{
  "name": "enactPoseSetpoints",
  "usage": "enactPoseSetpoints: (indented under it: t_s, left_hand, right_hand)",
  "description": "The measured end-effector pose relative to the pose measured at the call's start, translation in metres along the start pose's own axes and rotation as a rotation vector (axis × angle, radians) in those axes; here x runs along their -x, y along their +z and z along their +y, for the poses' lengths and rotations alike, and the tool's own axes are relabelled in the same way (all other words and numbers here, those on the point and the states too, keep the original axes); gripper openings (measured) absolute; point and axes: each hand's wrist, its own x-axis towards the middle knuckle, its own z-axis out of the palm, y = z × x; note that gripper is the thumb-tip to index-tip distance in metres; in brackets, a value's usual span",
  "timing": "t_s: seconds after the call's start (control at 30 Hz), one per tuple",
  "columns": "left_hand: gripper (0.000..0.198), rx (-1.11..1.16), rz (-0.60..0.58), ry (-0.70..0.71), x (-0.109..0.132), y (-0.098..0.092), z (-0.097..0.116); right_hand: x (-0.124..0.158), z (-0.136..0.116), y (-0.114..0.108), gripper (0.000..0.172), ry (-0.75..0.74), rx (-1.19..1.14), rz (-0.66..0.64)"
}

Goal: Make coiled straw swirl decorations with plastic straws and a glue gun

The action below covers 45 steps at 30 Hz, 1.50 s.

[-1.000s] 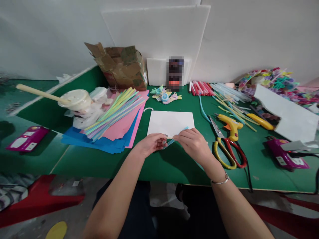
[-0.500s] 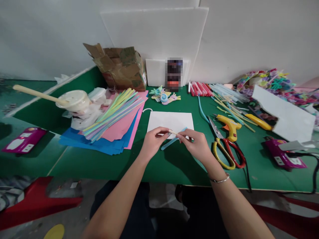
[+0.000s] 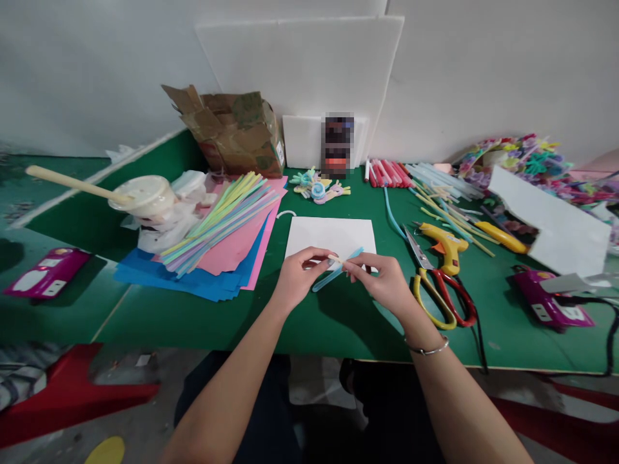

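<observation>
My left hand (image 3: 300,274) and my right hand (image 3: 382,280) meet just above the green table (image 3: 193,309), in front of a white sheet of paper (image 3: 331,235). Both pinch a thin pale strip (image 3: 334,258) between their fingertips. A light blue straw (image 3: 333,273) runs slanted under the fingers, held with the strip by my right hand. Both hands are closed in a pinch. A silver bracelet sits on my right wrist.
Yellow and red scissors (image 3: 438,287) and a yellow glue gun (image 3: 447,245) lie right of my hands. A bundle of coloured straws (image 3: 222,216) rests on pink and blue paper sheets (image 3: 227,258) at left. A torn cardboard box (image 3: 232,129) stands behind.
Both hands rose slightly from the table edge toward the white paper, lifting the strip and blue straw. In the last half second they hardly moved.
</observation>
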Motion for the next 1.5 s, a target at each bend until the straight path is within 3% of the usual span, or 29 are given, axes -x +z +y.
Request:
enactPoseSetpoints:
  t_s: [0.3, 0.77, 0.9, 1.3, 1.4, 1.5]
  left_hand:
    - [0.016, 0.006, 0.023, -0.032, 0.000, 0.001, 0.000]
    - [0.012, 0.065, -0.006, -0.027, 0.001, 0.005, -0.001]
    - [0.010, 0.019, 0.012, -0.104, 0.001, 0.004, 0.002]
    - [0.021, 0.027, 0.058, -0.308, 0.002, 0.004, -0.006]
    - [0.022, -0.046, 0.046, -0.272, 0.003, 0.002, -0.005]
    - [0.028, -0.110, 0.018, -0.221, 0.004, 0.001, -0.001]
  right_hand:
    - [-0.001, 0.000, -0.001, 0.022, 0.081, -0.103, -0.044]
    - [0.000, -0.006, -0.001, 0.021, 0.049, -0.061, -0.077]
    - [0.002, -0.002, 0.003, 0.022, -0.037, 0.038, -0.041]
    - [0.006, -0.001, 0.011, 0.029, -0.482, 0.619, -0.062]
    - [0.007, -0.003, 0.010, 0.029, -0.445, 0.550, -0.081]
    - [0.007, -0.006, 0.007, 0.023, -0.272, 0.344, -0.089]
